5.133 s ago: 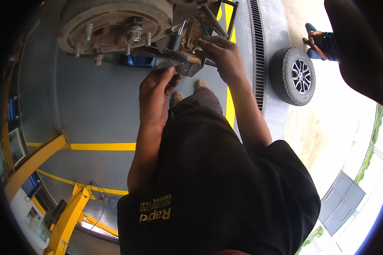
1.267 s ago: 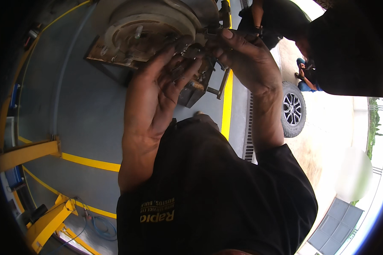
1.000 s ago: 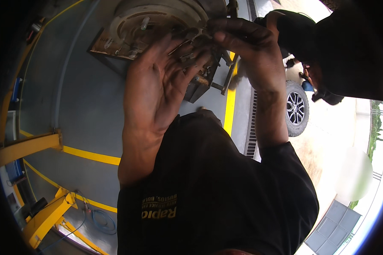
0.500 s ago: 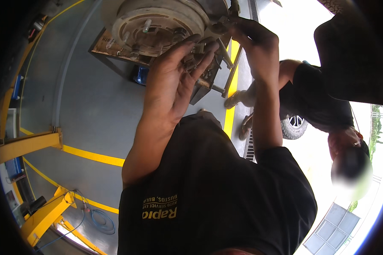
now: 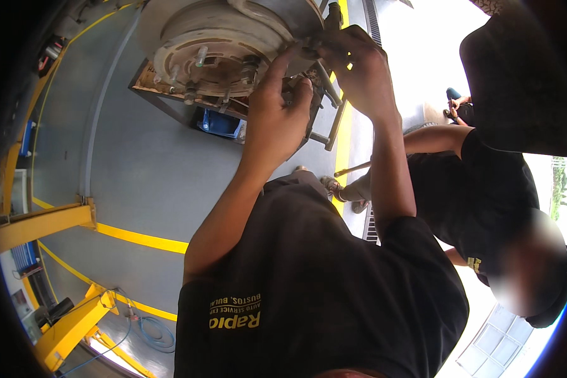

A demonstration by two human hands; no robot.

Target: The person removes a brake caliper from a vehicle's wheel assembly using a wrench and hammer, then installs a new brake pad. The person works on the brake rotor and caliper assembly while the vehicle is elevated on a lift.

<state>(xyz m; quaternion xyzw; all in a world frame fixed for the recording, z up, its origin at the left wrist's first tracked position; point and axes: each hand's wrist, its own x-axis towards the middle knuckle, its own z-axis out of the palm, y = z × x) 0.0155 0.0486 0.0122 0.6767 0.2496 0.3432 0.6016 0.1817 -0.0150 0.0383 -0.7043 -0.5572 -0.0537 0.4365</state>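
At the top, a rusty brake disc and hub [image 5: 189,41] with threaded studs [image 5: 201,57] sits over a dark metal frame [image 5: 160,99]. My left hand [image 5: 278,120] is raised to the hub's right side, fingers curled and partly hidden behind it, on something I cannot make out. My right hand [image 5: 365,85] is closed at the edge of the disc, its fingertips on a small dark metal part [image 5: 310,51] whose shape is unclear in shadow. Both hands are close together among the suspension parts.
A co-worker [image 5: 453,189] bends beside my right arm, with a bar [image 5: 349,170] near them. Another person [image 5: 460,107] is farther back. A blue container [image 5: 217,123] lies beneath the hub. Yellow lift arms [image 5: 44,223], a blue hose [image 5: 157,334] and a floor drain [image 5: 372,230] surround me.
My left hand has shifted right and turned, its back now showing. The co-worker has moved in beside me and lower in the picture, partly covering the loose wheel.
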